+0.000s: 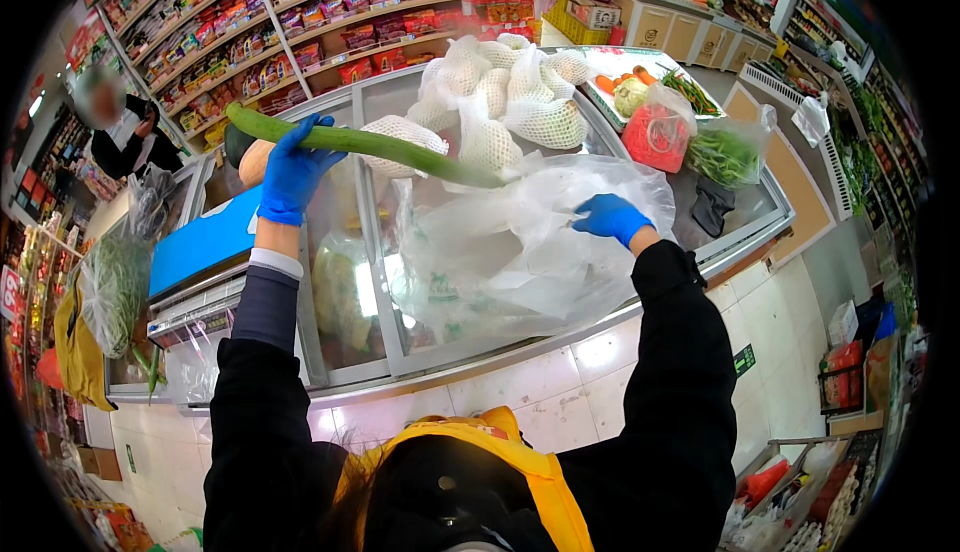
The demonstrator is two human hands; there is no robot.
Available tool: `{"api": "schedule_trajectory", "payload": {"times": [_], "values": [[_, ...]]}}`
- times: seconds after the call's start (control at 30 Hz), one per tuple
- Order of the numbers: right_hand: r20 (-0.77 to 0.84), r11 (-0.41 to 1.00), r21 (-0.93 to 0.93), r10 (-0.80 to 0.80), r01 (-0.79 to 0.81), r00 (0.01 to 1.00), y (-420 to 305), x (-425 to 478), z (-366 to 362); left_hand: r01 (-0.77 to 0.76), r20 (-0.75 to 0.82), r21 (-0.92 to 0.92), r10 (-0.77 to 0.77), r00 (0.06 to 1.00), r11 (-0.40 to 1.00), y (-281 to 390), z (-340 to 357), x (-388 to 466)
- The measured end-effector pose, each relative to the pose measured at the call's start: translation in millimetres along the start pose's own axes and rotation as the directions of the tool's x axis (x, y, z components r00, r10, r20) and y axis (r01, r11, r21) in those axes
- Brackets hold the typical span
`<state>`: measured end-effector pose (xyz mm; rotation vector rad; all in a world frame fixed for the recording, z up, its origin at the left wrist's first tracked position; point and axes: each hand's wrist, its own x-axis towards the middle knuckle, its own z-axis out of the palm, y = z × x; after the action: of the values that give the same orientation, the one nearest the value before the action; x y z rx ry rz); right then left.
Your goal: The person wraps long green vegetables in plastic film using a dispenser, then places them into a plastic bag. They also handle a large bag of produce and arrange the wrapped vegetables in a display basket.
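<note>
My left hand, in a blue glove, grips a long green gourd near its left end. The gourd slants down to the right, and its far tip meets a crumpled clear plastic bag. At the bag's right side, my gloved right hand pinches the thin film. The bag is spread over the glass lid of a chest freezer. Just behind the gourd lie several pale rounded items in white foam nets; what they are is hard to tell.
On the freezer's right stand a white tray of carrots and cauliflower, a red bag and bagged greens. A blue panel and bagged greens are left. A person stands behind, near packed shelves.
</note>
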<state>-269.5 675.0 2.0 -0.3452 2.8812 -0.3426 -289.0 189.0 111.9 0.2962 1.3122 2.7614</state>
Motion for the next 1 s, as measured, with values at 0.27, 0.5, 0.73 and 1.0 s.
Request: {"api": "schedule_trajectory", "payload": {"times": [0.27,0.5,0.73,1.0], "values": [[-0.416,0.798,-0.391,-0.598,0.459,0.685,-108,10,-35,0.019,0.143,-0.076,-0.008,0.990,0.997,-9,24,-11],[0.021,0.919,-0.265,-0.299,0.293,0.954,88,6,55,-0.147,0.034,-0.157,0.154,0.987,0.977,80,-34,-24],[-0.067,0.971,-0.233,-0.078,0.061,0.995,-32,-19,-39,-0.189,0.032,-0.206,0.200,0.979,0.960,43,-42,-86],[-0.666,0.799,-0.087,-0.491,0.595,0.562,-211,-80,-66,-0.314,0.285,-0.080,0.324,0.902,0.946,-4,-31,-120]]}}
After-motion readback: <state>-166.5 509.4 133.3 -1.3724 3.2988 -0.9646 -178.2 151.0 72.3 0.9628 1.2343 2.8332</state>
